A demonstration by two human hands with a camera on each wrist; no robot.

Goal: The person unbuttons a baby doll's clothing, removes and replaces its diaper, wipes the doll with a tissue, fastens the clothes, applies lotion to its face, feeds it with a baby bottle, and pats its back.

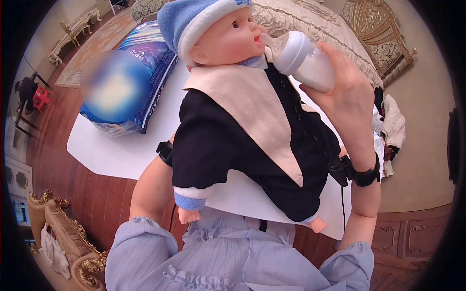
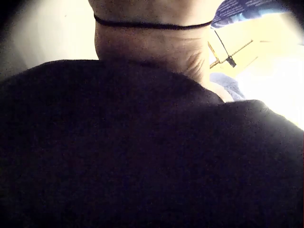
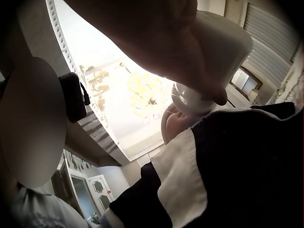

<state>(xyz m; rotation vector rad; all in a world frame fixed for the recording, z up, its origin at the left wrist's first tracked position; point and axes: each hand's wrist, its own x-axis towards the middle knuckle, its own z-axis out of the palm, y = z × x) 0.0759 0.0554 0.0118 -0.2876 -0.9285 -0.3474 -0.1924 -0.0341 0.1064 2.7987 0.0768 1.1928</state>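
A baby doll [image 1: 242, 111] in a blue and white hat and a black outfit with a wide cream collar leans upright over the white table. In my right hand [image 1: 347, 85] is a baby bottle [image 1: 310, 65] with white contents, gripped around its body and tilted. The bottle's teat meets the doll's mouth. From the right wrist view, the fingers wrap the bottle [image 3: 221, 45] above the doll's collar [image 3: 183, 180]. My left forearm [image 1: 153, 189] passes behind the doll, whose body hides the left hand's fingers. Dark cloth fills most of the left wrist view, below my wrist [image 2: 147, 45].
A blue plastic package [image 1: 145, 63] lies on the white table [image 1: 107, 150] at the left. Behind the table is a bed [image 1: 310, 24] with a pale cover. Piled clothes [image 1: 392, 121] are at the right, and an ornate gilded chair [image 1: 68, 233] stands at lower left.
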